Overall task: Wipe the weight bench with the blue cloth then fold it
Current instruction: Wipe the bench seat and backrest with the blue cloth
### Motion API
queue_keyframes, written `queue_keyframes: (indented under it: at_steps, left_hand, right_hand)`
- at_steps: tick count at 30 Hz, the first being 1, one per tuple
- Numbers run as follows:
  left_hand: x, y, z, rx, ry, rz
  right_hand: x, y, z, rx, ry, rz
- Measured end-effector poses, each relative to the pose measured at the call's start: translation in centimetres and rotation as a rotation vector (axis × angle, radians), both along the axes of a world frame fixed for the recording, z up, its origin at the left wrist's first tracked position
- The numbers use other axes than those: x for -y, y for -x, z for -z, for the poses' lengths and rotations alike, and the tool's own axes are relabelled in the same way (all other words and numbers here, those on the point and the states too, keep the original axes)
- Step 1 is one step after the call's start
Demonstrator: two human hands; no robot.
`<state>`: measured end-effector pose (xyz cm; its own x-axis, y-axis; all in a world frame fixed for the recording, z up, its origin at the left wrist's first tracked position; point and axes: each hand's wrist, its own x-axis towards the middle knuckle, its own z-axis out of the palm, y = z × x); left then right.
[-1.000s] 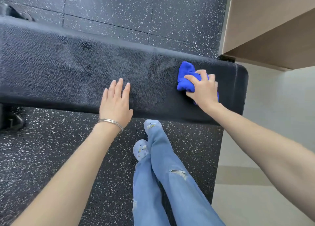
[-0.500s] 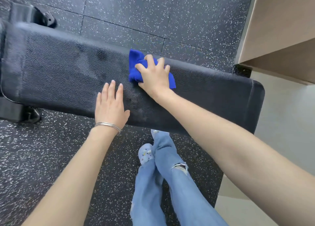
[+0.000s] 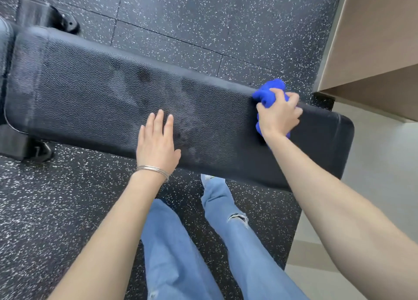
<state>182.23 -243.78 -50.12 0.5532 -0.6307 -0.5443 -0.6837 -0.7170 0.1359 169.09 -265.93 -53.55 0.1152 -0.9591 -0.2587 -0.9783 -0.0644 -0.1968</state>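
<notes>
The black padded weight bench [image 3: 90,96] runs across the view from upper left to right. A bunched blue cloth [image 3: 269,95] lies near the bench's right end, at its far edge. My right hand [image 3: 278,116] grips the cloth with curled fingers and presses it onto the pad. My left hand [image 3: 157,143] rests flat on the pad's near edge at the middle, fingers straight, a thin bracelet on the wrist. Part of the cloth is hidden under my right hand.
The bench's black frame feet [image 3: 47,17] show at the left on the speckled rubber floor [image 3: 203,17]. A beige cabinet [image 3: 373,39] stands at the upper right. My legs in blue jeans [image 3: 226,243] stand just in front of the bench.
My right hand has swept the cloth from the bench's middle back to its right end. My left hand stays flat on the pad.
</notes>
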Motion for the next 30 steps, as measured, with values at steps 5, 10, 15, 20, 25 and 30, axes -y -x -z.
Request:
queue_keyframes:
  at_steps: [5, 10, 15, 20, 25, 30]
  left_hand:
    - [-2.6, -2.2, 0.0, 0.019, -0.003, 0.016]
    - [-5.6, -4.6, -0.7, 0.03, 0.009, 0.038]
    - [-7.1, -6.2, -0.7, 0.009, 0.001, 0.107]
    - [-7.2, -6.7, -0.4, -0.023, 0.015, 0.218]
    - [-8.0, -7.3, -0.6, -0.033, 0.027, 0.314]
    - [-9.5, -9.1, -1.0, -0.003, 0.035, 0.352]
  right_hand:
    - [-2.9, -9.3, -0.1, -0.039, -0.07, -0.214]
    - [-10.3, -15.9, 0.1, -0.083, 0.002, -0.611]
    - [-13.9, -8.7, -0.5, -0.105, 0.012, -1.033]
    - [-12.4, -1.4, -0.8, -0.048, -0.024, -0.674]
    - [-12.3, -8.4, 0.1, -0.023, -0.026, 0.077]
    - [-17.6, -12.1, -0.2, -0.094, -0.05, -0.271]
